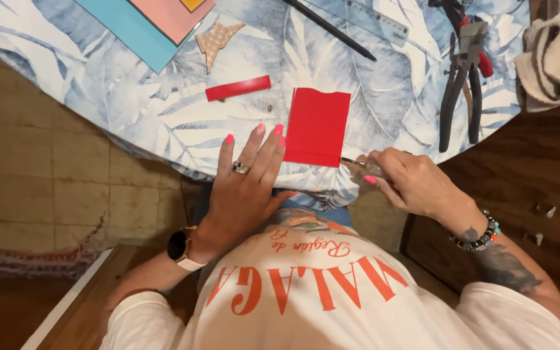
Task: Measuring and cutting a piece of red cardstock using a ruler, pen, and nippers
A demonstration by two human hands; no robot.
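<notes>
Warm, even light; sharp, wide-angle bend

The table (131, 110) is round and has a cloth with blue and white leaves. A folded red card (317, 126) lies near its front edge, and a red strip (238, 88) lies just to the side of it. Near the far edge lie a blue sheet (128, 29) with a pink sheet (173, 16) on top, a tan paper scrap (215, 40), a black pencil (329, 28) and a clear ruler (377, 21). Dark pliers (459, 84) lie at the other side, near a folded cloth (552, 58).
</notes>
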